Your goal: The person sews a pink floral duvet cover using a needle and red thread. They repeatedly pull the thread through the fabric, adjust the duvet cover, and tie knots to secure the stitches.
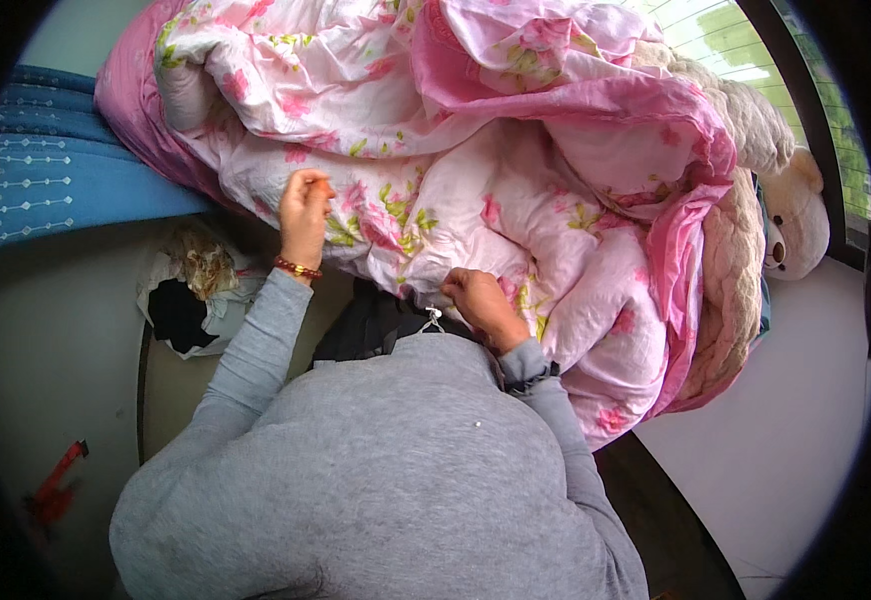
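A quilt (473, 180) with pink flowers and green leaves lies rumpled before me, its darker pink border folded over on the right. My left hand (304, 221) is raised at the quilt's near left side, fingers curled around a small orange object (323, 187) that is too small to identify. Red beads circle that wrist. Close to my waist, my right hand (484, 300) is over the quilt's near edge with its fingertips drawn together. Whether anything is pinched between them cannot be seen.
A blue patterned cloth (90, 187) hangs at left. Below it, a white plastic bag (225, 330) holds dark and brownish items. A beige fluffy blanket (728, 262) and a plush bear (795, 217) lie at right by the window (720, 37). Something red (57, 484) is at lower left.
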Demonstrator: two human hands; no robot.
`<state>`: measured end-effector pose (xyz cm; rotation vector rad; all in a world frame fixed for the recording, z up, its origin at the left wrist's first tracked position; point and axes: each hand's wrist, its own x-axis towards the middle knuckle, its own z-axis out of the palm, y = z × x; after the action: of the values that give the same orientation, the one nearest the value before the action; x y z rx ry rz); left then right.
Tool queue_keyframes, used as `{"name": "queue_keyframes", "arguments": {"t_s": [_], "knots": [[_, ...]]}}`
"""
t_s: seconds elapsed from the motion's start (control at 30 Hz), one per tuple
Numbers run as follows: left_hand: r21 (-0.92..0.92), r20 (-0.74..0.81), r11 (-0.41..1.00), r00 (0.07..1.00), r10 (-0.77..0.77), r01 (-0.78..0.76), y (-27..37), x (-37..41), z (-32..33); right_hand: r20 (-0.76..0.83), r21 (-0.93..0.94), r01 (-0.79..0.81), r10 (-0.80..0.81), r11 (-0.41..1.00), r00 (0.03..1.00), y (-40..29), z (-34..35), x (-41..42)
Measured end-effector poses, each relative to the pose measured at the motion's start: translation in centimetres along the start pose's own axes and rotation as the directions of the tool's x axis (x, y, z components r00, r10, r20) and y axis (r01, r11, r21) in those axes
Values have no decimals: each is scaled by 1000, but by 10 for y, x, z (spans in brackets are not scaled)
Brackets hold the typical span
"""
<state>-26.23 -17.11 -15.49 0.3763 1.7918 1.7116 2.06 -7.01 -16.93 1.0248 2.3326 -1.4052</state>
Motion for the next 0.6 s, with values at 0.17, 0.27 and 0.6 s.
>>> {"name": "queue_keyframes", "arguments": {"t_s": [0.17,0.27,0.6], "knots": [[387,618,885,785,-40,-259,-29,-22,27,-49,636,6,32,772,998,-54,-50,-36],[288,834,893,548,-57,-345,-44,-50,56,-211,719,103,75,688,975,-52,-62,-29],[90,613,994,790,-3,-66,26,-29,-6,-439,731,379,-35,567,898,-120,-102,-84]]}}
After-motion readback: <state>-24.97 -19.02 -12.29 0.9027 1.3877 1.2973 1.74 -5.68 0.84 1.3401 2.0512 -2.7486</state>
